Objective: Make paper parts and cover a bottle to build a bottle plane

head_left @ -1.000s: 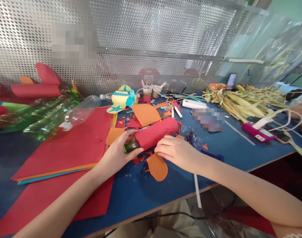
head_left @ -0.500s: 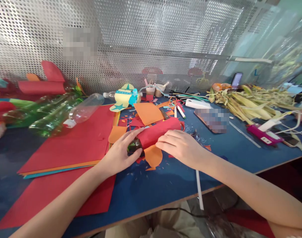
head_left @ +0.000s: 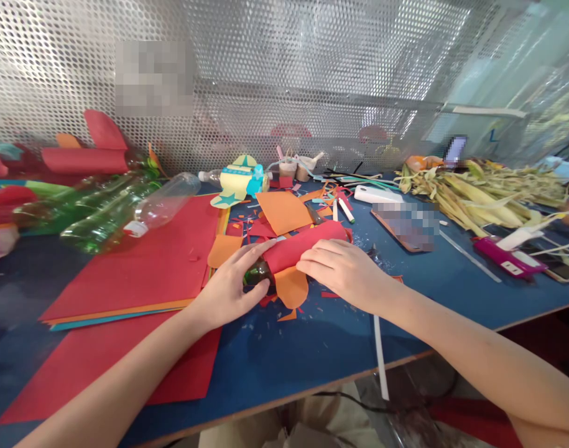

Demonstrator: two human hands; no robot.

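A dark green plastic bottle (head_left: 260,272) lies on its side in front of me, wrapped in a red foam or paper sheet (head_left: 307,246). My left hand (head_left: 228,287) grips its bare left end, thumb in front and fingers over the top. Bent fingers of my right hand (head_left: 347,274) press on the front of the red wrap, the thumb hidden from view. An orange piece with a rounded end (head_left: 292,291) sticks out below the wrap, between my hands. Behind the bottle lies an orange square (head_left: 284,211) among red and orange scraps.
Red sheets (head_left: 139,267) are stacked at left, below green bottles (head_left: 109,214) and a clear bottle (head_left: 167,199). A yellow-and-blue decorated bottle (head_left: 237,183) lies behind. At right are a phone (head_left: 400,233), a purple power strip (head_left: 510,258) and dried husks (head_left: 484,186).
Both hands stay on the wrapped bottle in nearly the same grip. The whole scene sits slightly farther right in the view.
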